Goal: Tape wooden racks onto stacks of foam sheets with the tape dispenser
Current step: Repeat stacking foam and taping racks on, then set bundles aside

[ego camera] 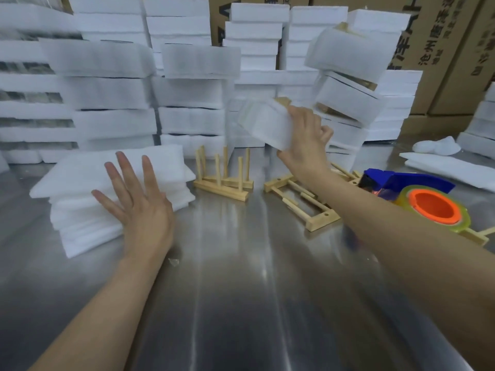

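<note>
Setting aside a seemingly finished bundle (263,127), our right grip (302,145) clasps it aloft; our left grip (142,207) rests open against the foam stack (80,178); next we likely need a wooden rack (222,180), then the tape dispenser (417,191).

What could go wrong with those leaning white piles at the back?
1. The tilted bundles behind the right hand do not sit flat. Adding the foam bundle that this hand grips might tip them over.
2. The tape dispenser lies close beside the right forearm, with its toothed edge toward it. A careless sweep could scratch.
3. The foam sheets by the open left hand are stacked unevenly, so they could slide apart.
</note>
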The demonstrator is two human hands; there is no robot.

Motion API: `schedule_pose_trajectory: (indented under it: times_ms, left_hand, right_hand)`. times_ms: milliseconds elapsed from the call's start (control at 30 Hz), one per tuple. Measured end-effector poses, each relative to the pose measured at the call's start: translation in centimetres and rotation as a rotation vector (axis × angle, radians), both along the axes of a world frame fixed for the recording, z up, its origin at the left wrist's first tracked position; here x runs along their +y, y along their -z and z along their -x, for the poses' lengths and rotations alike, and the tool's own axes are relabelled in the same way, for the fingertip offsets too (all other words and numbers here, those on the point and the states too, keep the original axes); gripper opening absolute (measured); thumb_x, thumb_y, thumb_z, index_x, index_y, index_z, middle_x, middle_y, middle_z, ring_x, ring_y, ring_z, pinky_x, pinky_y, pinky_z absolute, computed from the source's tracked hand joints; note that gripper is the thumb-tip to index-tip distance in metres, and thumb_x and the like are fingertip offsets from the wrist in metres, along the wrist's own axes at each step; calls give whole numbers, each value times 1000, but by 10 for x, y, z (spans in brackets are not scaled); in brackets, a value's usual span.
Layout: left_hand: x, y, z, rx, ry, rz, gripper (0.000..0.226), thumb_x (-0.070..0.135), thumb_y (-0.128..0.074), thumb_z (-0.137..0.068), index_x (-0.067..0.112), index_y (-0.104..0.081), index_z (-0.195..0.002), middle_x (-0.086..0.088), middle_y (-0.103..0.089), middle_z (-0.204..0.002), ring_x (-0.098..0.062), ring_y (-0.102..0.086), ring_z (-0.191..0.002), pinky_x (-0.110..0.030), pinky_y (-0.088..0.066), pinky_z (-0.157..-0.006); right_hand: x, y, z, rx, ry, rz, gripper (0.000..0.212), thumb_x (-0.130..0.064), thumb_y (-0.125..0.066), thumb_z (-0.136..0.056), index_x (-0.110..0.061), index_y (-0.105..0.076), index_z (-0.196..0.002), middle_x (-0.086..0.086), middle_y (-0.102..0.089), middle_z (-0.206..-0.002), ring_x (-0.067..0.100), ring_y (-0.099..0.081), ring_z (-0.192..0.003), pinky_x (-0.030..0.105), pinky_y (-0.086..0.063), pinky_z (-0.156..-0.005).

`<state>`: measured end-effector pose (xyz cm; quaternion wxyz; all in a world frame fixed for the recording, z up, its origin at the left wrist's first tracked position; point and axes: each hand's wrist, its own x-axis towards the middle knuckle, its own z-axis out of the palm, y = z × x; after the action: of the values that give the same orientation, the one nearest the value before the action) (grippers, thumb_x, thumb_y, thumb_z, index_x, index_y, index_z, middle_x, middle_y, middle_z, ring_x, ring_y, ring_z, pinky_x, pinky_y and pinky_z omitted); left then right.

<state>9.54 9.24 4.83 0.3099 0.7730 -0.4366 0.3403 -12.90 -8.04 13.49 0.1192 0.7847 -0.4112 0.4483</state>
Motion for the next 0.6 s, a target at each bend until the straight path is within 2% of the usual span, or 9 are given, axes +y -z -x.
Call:
schedule_pose_trajectory:
  times_ms: [133,333,433,500,533,567,600]
  left_hand:
    - [-3,6,-2,35,22,-12,84,-3,-59,-79,6,-14,-150,-28,1,-157,-47,4,-144,-68,7,-105]
    - [-4,6,-3,64,48,-15,81,-1,-62,-77,5,-21,-146,-29,-4,-156,-46,1,-144,-68,6,-105]
    - [-3,6,-2,73,59,-40,83,-1,-62,-76,6,-19,-148,-27,0,-157,-45,5,-144,-69,8,-104]
    - [-2,5,-1,61,62,-54,86,-3,-61,-75,7,-17,-149,-26,3,-157,-45,8,-144,-70,8,-103]
    - [-1,4,0,53,63,-56,88,-4,-61,-75,8,-17,-150,-26,4,-157,-45,9,-144,-71,8,-103]
    - [-1,3,1,46,66,-56,89,-5,-61,-74,8,-16,-150,-26,5,-158,-45,10,-144,-72,8,-103]
    - [0,2,3,38,67,-52,90,-5,-61,-73,9,-15,-150,-25,5,-158,-45,10,-144,-72,9,-103]
  right_hand:
    - [-32,7,-18,184,107,0,84,-5,-65,-71,-19,-28,-145,7,-40,-135,27,-37,-122,43,-25,-93]
    - [-70,8,-36,342,237,-68,87,-6,-67,-72,-19,-23,-146,10,-41,-132,30,-38,-119,47,-29,-94]
    - [-78,20,-44,523,263,-83,89,-6,-70,-69,-18,-23,-143,13,-36,-136,32,-34,-123,50,-28,-99]
    - [-84,29,-52,632,188,-188,87,-23,-75,-71,-21,-23,-141,12,-30,-139,32,-29,-128,52,-25,-102]
    - [-85,31,-55,634,128,-314,84,-34,-74,-73,-23,-25,-141,11,-28,-141,32,-26,-131,51,-23,-103]
    - [-86,32,-57,606,73,-444,79,-37,-72,-75,-24,-28,-140,10,-26,-142,31,-24,-132,50,-23,-103]
    - [-88,32,-57,565,38,-532,71,-30,-68,-78,-25,-30,-139,8,-27,-142,30,-24,-133,47,-24,-101]
